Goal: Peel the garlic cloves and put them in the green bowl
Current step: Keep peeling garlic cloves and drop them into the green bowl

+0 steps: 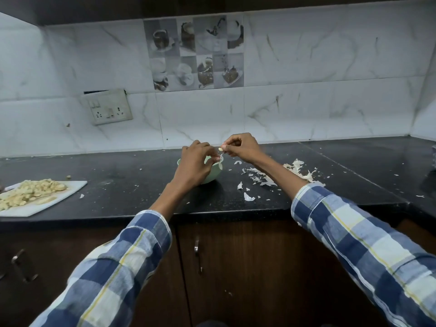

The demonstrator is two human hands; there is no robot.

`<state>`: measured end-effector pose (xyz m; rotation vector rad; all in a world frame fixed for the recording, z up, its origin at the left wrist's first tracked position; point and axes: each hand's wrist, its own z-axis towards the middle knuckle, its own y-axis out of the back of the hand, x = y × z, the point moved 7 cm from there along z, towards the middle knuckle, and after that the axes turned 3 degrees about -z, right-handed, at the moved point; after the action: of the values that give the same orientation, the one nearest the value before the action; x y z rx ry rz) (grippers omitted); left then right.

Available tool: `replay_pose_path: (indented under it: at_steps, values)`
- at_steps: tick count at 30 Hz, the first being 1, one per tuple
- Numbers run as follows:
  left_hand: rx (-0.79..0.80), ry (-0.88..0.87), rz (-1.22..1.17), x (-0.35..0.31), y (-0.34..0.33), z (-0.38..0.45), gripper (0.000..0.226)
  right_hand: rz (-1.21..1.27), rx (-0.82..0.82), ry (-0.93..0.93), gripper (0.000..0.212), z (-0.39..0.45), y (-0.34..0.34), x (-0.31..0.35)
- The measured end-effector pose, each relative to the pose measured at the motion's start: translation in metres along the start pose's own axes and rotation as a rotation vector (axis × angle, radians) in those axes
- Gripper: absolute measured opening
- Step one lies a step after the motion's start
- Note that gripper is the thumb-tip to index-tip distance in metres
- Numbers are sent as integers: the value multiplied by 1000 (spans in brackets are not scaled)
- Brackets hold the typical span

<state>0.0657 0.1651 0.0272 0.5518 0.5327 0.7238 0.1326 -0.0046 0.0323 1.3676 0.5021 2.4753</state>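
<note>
My right hand (pixel 240 147) pinches a small pale garlic clove (pixel 220 149) between thumb and fingers, held just above the counter. My left hand (pixel 194 162) is beside it and pinches a thin strip of white garlic skin (pixel 220 161) that hangs over the green bowl (pixel 211 175). The bowl stands on the black counter, mostly hidden behind my left hand. Its contents cannot be seen.
Loose garlic skins (pixel 262 177) lie scattered on the black counter (pixel 132 185) to the right of the bowl. A white cutting board (pixel 70 188) at the left holds a heap of pale chopped pieces (pixel 30 190). A wall socket (pixel 107 109) is on the tiled wall.
</note>
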Motion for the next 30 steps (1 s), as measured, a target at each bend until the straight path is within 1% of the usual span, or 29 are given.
replay_pose_path:
  at_steps: [3,5,8,10,12,15,19,22,24,25,27,29,30]
  values:
    - [-16,21,7,7,8,-4,8,-62,88,40,17,2,-15,10]
    - [-16,21,21,6,8,-6,8,-116,71,56,16,1,-15,13]
    - [-22,1,27,1,4,-6,9,-130,32,57,15,-6,-2,12]
    - [-18,-13,25,-6,-2,-4,10,-159,47,49,14,-13,13,7]
    - [-20,-21,15,-13,-8,-1,12,-300,143,50,15,-23,25,-1]
    - [-26,-27,1,-20,-16,2,9,-478,373,42,21,-42,26,-17]
    - [-57,-44,4,-28,-27,5,10,-504,511,68,30,-59,9,-28]
    - [-113,-50,-17,-33,-34,7,10,-479,576,81,22,-56,2,-34]
    - [-139,-61,-18,-37,-37,8,8,-446,531,71,20,-48,14,-37]
    - [-144,-69,-13,-39,-40,10,7,-422,473,69,20,-42,24,-39]
    - [-131,-74,-15,-43,-50,12,4,-316,295,44,19,-30,50,-46]
    - [-72,-63,-26,-45,-65,14,2,-124,108,-15,19,-24,73,-58]
    - [-30,-62,-29,-47,-77,16,4,-21,43,-43,18,-24,81,-66]
